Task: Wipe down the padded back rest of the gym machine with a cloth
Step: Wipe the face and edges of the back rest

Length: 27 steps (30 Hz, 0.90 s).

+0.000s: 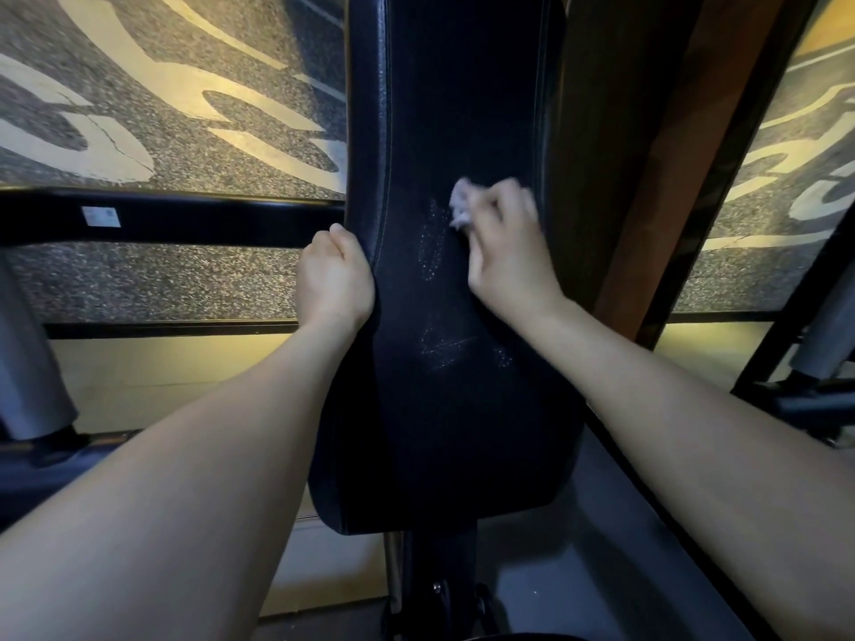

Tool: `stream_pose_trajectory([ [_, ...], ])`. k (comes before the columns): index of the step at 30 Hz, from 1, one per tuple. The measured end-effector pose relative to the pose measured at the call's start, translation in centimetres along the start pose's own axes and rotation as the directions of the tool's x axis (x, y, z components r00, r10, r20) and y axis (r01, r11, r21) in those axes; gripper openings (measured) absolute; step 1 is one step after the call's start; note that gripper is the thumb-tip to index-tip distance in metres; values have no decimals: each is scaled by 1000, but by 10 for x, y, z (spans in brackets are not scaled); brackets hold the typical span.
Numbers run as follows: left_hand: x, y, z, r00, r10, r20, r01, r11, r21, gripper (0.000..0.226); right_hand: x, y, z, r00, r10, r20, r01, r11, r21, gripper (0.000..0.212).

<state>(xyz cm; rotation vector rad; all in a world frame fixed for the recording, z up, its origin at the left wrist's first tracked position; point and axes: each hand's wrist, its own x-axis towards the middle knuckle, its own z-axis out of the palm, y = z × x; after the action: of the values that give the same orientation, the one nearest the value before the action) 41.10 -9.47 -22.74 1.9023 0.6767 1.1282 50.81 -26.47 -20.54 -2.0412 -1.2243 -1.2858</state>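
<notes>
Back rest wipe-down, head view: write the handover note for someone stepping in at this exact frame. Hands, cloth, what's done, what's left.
Left hand: its grip is curled round the left edge of the back rest.
Right hand: holds a bunched white cloth against the pad face, right of centre, about mid-height. The hand is motion-blurred.
Done: cannot tell how much is wiped. The upper pad looks plain dark.
Left: pale speckled patches show just below and left of the cloth, with more lower down. Probably work down over them, then finish the bottom of the pad.
</notes>
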Motion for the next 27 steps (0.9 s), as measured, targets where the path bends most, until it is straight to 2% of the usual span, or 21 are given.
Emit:
stream_pose_trajectory([
  [2, 0, 0, 0, 1000, 3, -1, -3, 1000, 1, 54, -5, 9, -10, 973, -191, 127, 194, 981, -15, 51],
  [4, 0, -1, 1, 1000, 5, -1, -5, 1000, 4, 54, 8, 25, -16, 966, -216, 145, 232, 967, -104, 50],
  [6, 0, -1, 1, 1000, 6, -2, -6, 1000, 6, 54, 26, 34, -19, 998, -63, 17, 64, 988, -143, 41],
  [8, 0, -1, 1, 1000, 8, -4, -8, 1000, 0, 53, 34, 25, -14, 987, 116, -114, -126, 989, -79, 34],
  [10, 1, -2, 1, 1000, 7, 1, -7, 1000, -7, 53, 28, 3, -5, 983, 139, -119, -145, 989, -39, 35],
  [12, 1, -2, 1, 1000, 6, 6, -6, 1000, -18, 53, 11, -13, 1, 999, -35, 23, 35, 999, -17, 43],
  [13, 1, -2, 1, 1000, 6, 7, -6, 1000, -23, 53, 4, -14, -1, 985, -134, 110, 136, 991, -10, 48],
  [15, 1, -2, 1, 1000, 8, 3, -8, 999, -31, 53, 9, 0, -9, 958, -228, 171, 238, 971, -35, 52],
  [16, 1, -3, 1, 1000, 9, 1, -9, 999, -33, 53, 16, 8, -11, 971, -191, 145, 202, 977, -67, 48],
  [19, 0, -1, 1, 1000, 6, 4, -6, 999, -37, 54, 41, 15, -13, 993, 98, -65, -103, 991, -82, 36],
  [21, 0, -1, 0, 1000, -1, 8, 1, 999, -33, 53, 41, -2, -5, 982, 159, -102, -164, 985, -45, 35],
  [23, 0, 0, 0, 1000, -10, 9, 10, 1000, -25, 53, 26, -22, 1, 1000, -5, 9, 5, 1000, -9, 36],
  [25, 0, 0, -1, 1000, -8, 6, 8, 1000, -15, 53, 12, -26, -2, 956, -235, 178, 233, 972, 32, 46],
  [27, 0, 0, -2, 1000, -5, 7, 5, 1000, -14, 53, 22, -11, -7, 921, -321, 222, 332, 943, -13, 53],
])
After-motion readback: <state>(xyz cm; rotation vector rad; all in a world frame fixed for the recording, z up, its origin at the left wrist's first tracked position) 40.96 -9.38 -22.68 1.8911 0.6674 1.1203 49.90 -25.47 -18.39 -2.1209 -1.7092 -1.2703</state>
